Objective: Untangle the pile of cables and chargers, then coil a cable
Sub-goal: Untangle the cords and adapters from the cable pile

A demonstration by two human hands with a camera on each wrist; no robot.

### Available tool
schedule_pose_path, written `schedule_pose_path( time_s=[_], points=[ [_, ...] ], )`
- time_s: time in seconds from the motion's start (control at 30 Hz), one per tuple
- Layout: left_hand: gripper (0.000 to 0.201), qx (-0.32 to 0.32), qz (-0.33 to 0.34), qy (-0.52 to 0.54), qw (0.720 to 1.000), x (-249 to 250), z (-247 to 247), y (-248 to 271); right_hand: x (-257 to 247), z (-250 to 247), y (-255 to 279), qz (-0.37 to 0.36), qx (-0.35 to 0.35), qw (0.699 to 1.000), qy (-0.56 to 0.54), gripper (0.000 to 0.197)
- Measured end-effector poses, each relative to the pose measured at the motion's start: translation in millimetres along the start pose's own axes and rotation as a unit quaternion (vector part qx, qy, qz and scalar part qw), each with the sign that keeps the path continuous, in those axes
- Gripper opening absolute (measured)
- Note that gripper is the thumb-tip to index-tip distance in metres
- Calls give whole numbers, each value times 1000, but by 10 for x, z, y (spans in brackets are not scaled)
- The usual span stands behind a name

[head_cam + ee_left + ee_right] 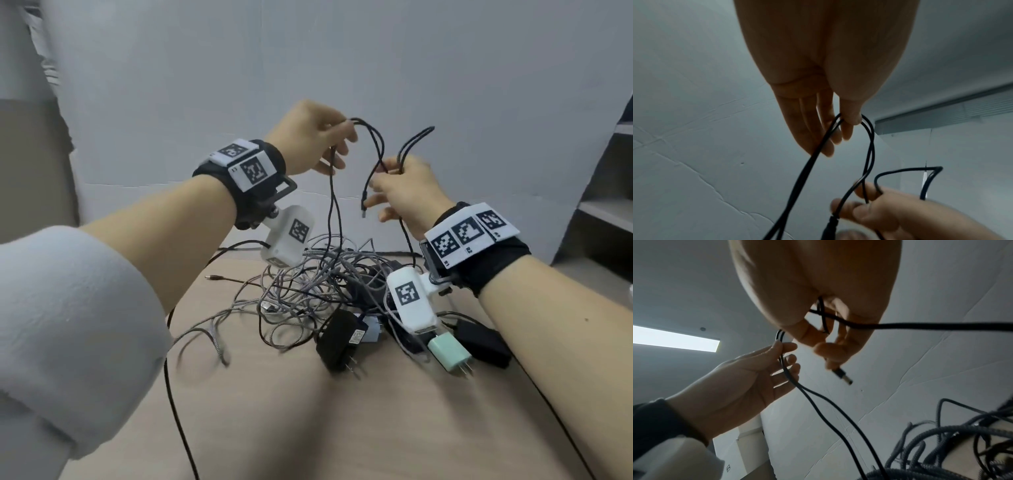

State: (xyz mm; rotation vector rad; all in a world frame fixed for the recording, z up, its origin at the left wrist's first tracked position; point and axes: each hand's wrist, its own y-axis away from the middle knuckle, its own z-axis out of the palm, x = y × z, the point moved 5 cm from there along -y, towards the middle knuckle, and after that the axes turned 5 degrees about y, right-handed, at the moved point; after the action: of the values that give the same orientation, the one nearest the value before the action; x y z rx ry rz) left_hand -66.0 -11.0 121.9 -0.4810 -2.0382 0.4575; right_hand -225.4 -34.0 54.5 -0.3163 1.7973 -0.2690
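Both hands are raised above the table (pixel 394 428), working one black cable (pixel 378 150). The left hand (pixel 313 137) pinches a doubled bend of it between thumb and forefinger; its other three fingers (pixel 818 129) are stretched out straight and close together, with the cable running down across them. From that pinch two strands drop toward the pile (pixel 308 284) on the table at 6 o'clock of the hand.

The right hand (pixel 404 192), at 4 o'clock from the left and near it, has its fingers curled round several passes of the same cable. A loop (pixel 416 140) sticks up out of its grip at 12 o'clock. The cable's plug (pixel 842 376) pokes out past the fingertips, and the thumb and forefinger seem to hold the cord just behind it.

The pile is a knot of grey braided cables, lying below and between the wrists. At 5 o'clock of the pile lie a black charger (pixel 337 339) and a mint-green charger (pixel 450 353), prongs pointing toward the near table edge. A black power brick (pixel 483 339) lies just beside the green one.
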Motion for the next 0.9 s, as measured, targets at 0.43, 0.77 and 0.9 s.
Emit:
schedule_pose_path(
  time_s=[0.43, 0.77, 0.9],
  points=[
    [22, -59, -209, 163, 962, -567, -2, 164, 8, 128, 29, -12, -71, 985, -157, 34],
    [35, -153, -28, -174, 972, -436, 208, 411, 200, -7, -16, 111, -26, 971, -210, 31],
    [30, -65, 59, -248, 965, -314, 194, 375, 218, -22, 25, 163, -23, 964, -211, 23]
  ],
)
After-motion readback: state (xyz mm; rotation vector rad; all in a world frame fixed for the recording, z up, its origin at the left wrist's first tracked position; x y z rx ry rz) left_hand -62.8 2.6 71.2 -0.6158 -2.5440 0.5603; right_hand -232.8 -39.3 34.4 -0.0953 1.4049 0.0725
